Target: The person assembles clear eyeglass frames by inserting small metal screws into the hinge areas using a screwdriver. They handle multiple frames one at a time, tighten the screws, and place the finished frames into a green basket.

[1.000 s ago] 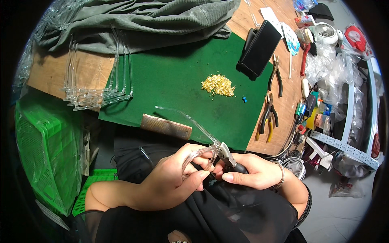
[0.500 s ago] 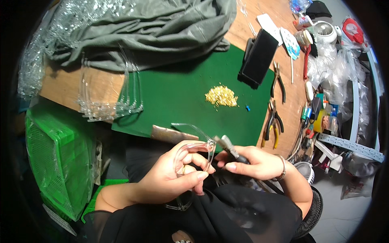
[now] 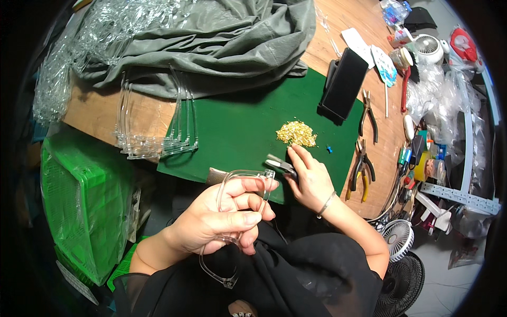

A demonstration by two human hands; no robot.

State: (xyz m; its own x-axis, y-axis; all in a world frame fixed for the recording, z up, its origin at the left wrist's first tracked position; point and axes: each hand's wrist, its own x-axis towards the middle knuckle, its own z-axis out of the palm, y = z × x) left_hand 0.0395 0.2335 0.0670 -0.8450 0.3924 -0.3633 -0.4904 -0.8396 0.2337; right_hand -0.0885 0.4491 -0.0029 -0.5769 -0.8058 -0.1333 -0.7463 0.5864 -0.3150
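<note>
though clear, eyeglasses [image 3: 228,239] in left fingers [image 3: 253,203]

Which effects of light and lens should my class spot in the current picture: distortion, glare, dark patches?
Head view: fisheye distortion, a black border rounding off the scene; head view: glints on the clear pile, gold pieces and glasses frame; head view: black clothing showing little detail, parts of it fading into darkness.

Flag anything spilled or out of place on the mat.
A small blue piece lies alone right of the heap of gold bits on the green mat; its colour and position look stray. The heap seems gathered, not spilled.
</note>
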